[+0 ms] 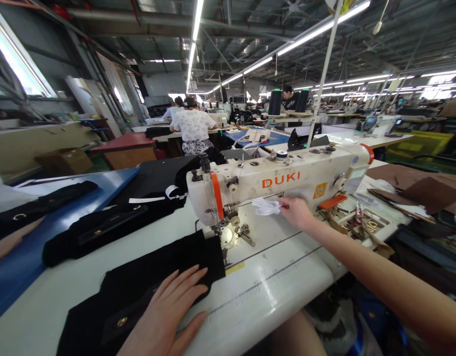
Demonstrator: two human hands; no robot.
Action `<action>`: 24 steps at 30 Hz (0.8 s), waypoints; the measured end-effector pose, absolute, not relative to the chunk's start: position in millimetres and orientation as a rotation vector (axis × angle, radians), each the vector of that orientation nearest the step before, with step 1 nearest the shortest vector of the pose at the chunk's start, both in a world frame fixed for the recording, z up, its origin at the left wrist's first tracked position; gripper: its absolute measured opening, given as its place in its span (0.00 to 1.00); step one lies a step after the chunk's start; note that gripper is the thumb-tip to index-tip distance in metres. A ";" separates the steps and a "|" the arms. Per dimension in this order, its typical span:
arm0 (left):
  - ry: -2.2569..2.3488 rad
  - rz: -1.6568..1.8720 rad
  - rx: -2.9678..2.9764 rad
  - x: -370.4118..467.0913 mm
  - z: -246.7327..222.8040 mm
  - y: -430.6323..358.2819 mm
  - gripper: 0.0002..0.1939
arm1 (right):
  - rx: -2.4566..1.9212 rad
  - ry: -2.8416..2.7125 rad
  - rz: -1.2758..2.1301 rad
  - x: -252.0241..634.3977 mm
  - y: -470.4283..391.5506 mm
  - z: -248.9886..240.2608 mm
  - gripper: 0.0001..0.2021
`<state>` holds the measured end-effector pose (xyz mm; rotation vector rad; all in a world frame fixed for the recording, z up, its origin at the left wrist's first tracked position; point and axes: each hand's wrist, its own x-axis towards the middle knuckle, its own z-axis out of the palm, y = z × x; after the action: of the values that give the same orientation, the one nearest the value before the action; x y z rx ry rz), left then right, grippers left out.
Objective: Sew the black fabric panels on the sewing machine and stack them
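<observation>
My left hand (172,309) lies flat with fingers stretched out on a black fabric piece (139,277), which carries a small gold-coloured fitting. The far edge of this piece reaches the needle area of a white sewing machine (246,185) marked DUKI. Under the machine's arm, my right hand (296,211) pinches a crumpled white cloth or tissue (265,206) by its right end. The cloth hangs in front of the machine body, to the right of the needle. My right fingertips are partly hidden by the hand itself.
More black fabric pieces (98,227) lie on the left, near another person's arm (16,240). A tray (376,225) of small metal parts sits right of the machine. Brown material (428,193) is stacked farther right. Thread cones (275,102) and people (194,126) are beyond.
</observation>
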<state>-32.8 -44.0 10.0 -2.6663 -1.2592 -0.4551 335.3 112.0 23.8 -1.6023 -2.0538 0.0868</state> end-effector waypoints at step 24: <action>-1.178 -0.732 -2.544 -15.1 20.6 -53.8 0.17 | -1.337 -1.866 0.188 307.2 79.9 27.0 0.06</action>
<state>-15.1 -53.8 20.6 -2.5443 -1.1780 -0.7324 307.2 79.9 27.0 -1.3368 -1.8658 0.1879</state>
